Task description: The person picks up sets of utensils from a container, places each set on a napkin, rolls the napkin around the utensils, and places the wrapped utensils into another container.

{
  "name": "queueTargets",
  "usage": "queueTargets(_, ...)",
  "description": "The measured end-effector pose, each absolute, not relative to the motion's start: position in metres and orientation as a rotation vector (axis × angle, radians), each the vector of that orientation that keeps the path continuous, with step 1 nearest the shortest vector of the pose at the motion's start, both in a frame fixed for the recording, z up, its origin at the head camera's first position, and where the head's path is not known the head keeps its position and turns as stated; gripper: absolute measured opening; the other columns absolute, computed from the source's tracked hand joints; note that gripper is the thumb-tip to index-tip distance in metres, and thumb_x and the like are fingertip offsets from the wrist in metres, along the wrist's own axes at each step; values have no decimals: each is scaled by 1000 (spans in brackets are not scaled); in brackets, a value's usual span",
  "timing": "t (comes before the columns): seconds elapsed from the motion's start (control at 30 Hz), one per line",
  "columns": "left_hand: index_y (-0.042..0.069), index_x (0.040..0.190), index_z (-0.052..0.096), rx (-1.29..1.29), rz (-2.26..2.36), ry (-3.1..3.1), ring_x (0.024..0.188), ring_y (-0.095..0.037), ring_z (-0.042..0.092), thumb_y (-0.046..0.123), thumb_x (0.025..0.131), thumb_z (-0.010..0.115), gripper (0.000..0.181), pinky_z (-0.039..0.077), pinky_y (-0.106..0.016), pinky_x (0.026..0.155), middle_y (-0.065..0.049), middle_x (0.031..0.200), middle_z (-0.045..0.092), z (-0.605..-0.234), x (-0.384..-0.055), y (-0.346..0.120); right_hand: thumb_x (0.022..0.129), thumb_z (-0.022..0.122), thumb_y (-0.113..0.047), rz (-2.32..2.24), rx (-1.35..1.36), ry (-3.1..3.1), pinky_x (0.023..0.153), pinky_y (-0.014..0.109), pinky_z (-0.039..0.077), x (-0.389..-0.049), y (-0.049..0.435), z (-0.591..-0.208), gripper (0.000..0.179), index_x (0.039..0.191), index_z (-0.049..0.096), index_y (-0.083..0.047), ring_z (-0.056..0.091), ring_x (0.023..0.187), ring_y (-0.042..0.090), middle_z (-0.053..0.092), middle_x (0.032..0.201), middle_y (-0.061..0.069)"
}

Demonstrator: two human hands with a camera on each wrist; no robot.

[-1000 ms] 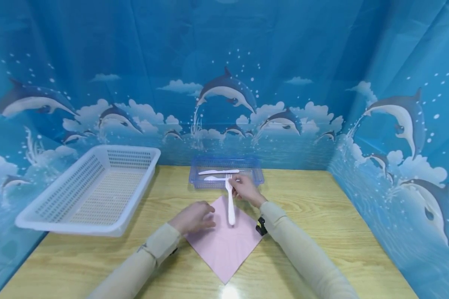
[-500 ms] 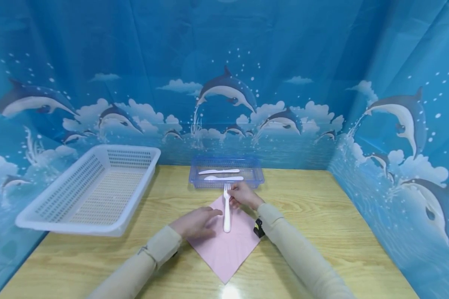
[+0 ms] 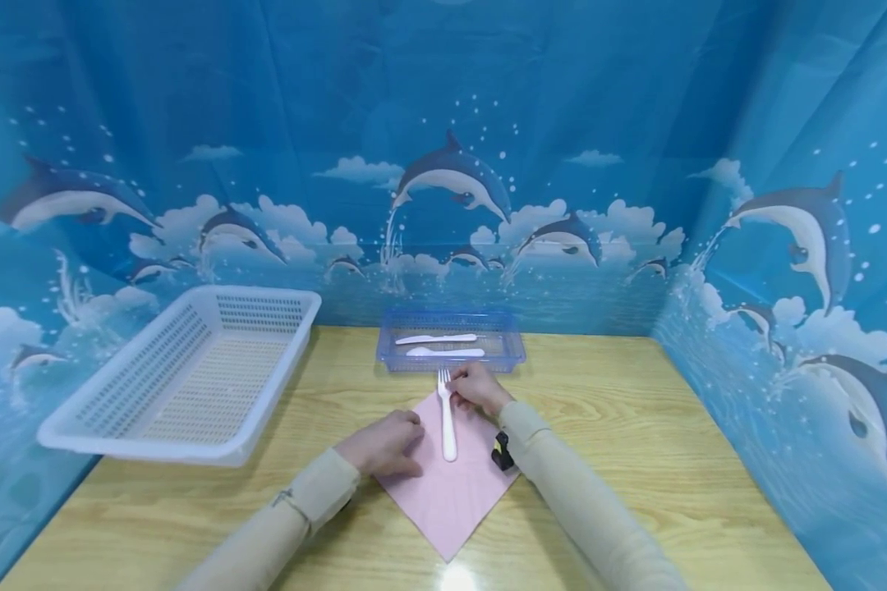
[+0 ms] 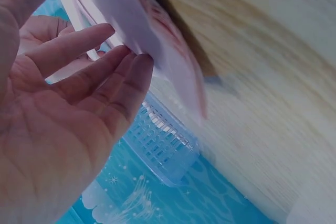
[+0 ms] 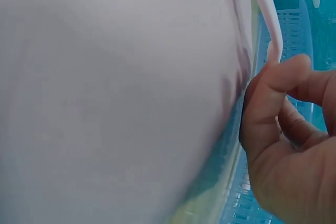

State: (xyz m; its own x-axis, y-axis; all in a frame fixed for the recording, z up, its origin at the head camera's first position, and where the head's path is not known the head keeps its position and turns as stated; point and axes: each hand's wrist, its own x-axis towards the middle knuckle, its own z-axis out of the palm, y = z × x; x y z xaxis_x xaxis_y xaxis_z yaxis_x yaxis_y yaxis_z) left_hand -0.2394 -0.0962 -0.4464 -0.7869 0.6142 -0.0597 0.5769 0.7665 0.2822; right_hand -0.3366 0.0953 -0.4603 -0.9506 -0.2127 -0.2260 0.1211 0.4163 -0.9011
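In the head view my right hand [image 3: 479, 387] pinches a white plastic fork [image 3: 448, 427] at its neck, tines pointing away from me. The fork lies over a pink napkin [image 3: 454, 509], which is set cornerwise on the table. On the napkin's left side is my left hand [image 3: 386, 445], fingers relaxed and loosely bent, holding nothing. The left wrist view shows those fingertips [image 4: 142, 64] right at the napkin [image 4: 128, 19]. In the right wrist view, thumb and forefinger grip the fork [image 5: 270, 14] next to the napkin [image 5: 115, 87].
Just beyond the napkin stands a clear blue basket [image 3: 519, 359] containing a white knife [image 3: 436, 338] and a white spoon [image 3: 445, 353]. A larger white basket [image 3: 273, 402] stands at the left. Dolphin-print curtains [image 3: 599, 98] enclose the back and sides of the wooden table [image 3: 636, 427].
My right hand has drawn the fork toward me and slightly left, from the blue basket's edge onto the napkin. My left hand shifted inward, then back a little.
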Motion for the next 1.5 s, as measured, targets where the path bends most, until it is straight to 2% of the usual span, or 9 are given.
queueTargets(0.13, 10, 75, 59, 960, 363, 2811, 108, -34, 61, 30, 76, 83, 31, 52, -43, 96, -24, 123, 61, -446, -239, -96, 92, 61, -7, -1563, -3, 2373, 41, 17, 38, -336, 93, -463, 17, 105, 64, 4, 48, 49, 7, 58, 63, 2)
queueTargets(0.6, 11, 73, 59, 942, 359, 2815, 108, -32, 61, 31, 77, 83, 31, 52, -42, 96, -21, 123, 62, -444, -238, -97, 92, 64, -6, -1613, 85, 2402, 38, 17, 36, -343, 89, -466, 20, 108, 64, 7, 47, 46, 6, 57, 61, 2)
queueTargets(0.77, 11, 72, 58, 993, 363, 2822, 104, -31, 62, 30, 76, 83, 32, 53, -41, 93, -21, 120, 63, -445, -238, -99, 91, 65, -8, -1554, 90, 2484, 35, 18, 35, -345, 87, -467, 19, 104, 68, 5, 44, 43, 6, 57, 57, 2)
queueTargets(1.03, 12, 73, 60, 968, 357, 2813, 109, -33, 61, 33, 77, 82, 31, 52, -43, 97, -21, 123, 62, -447, -239, -98, 92, 65, -11, -1486, 99, 2559, 35, 21, 32, -345, 85, -468, 16, 100, 72, 1, 36, 37, 7, 56, 54, 2)
queueTargets(1.5, 13, 72, 59, 929, 365, 2805, 112, -33, 60, 31, 78, 82, 30, 51, -43, 98, -20, 124, 61, -444, -237, -98, 92, 64, -12, -1447, 104, 2582, 35, 19, 34, -343, 85, -466, 16, 102, 73, -1, 39, 39, 6, 55, 55, 1)
